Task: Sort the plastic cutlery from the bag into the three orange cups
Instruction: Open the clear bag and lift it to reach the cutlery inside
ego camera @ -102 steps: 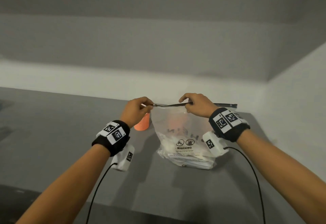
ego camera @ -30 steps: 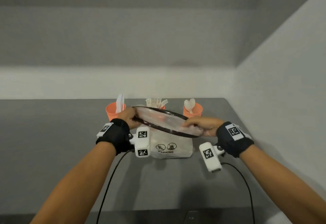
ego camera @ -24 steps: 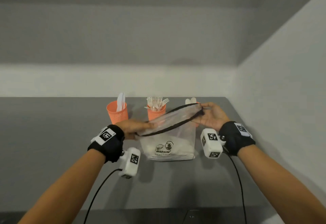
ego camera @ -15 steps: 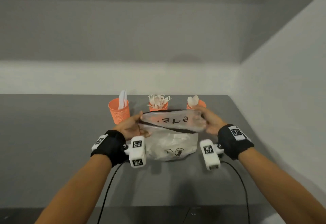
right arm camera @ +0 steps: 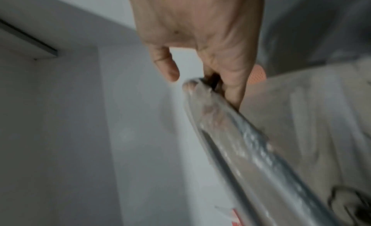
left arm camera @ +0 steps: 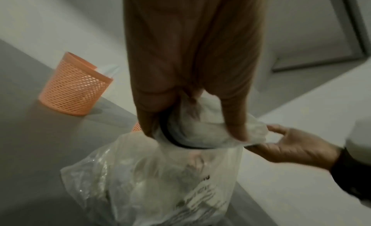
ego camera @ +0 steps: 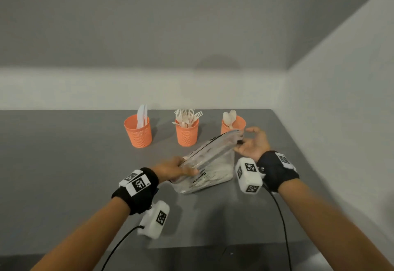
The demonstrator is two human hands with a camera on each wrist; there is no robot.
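Observation:
Three orange mesh cups stand in a row at the back of the table: the left cup (ego camera: 138, 134) holds white knives, the middle cup (ego camera: 187, 135) forks, the right cup (ego camera: 234, 123) spoons. In front of them stands the clear plastic bag (ego camera: 210, 171) with white cutlery inside. Its black-edged top runs diagonally. My left hand (ego camera: 187, 169) pinches the near left end of the rim (left arm camera: 180, 143). My right hand (ego camera: 243, 140), palm up, pinches the far right corner (right arm camera: 200, 85) just before the spoon cup. The bag's mouth is pulled long and narrow.
The grey table (ego camera: 64, 164) ends at a white wall on the right, close to my right hand. Its front edge (ego camera: 213, 246) lies near my forearms. Wrist-camera cables hang down from both wrists.
The bag's top has swung from level to diagonal. My right hand moved away toward the spoon cup; my left hand came nearer to me and lower. Both keep hold of the rim.

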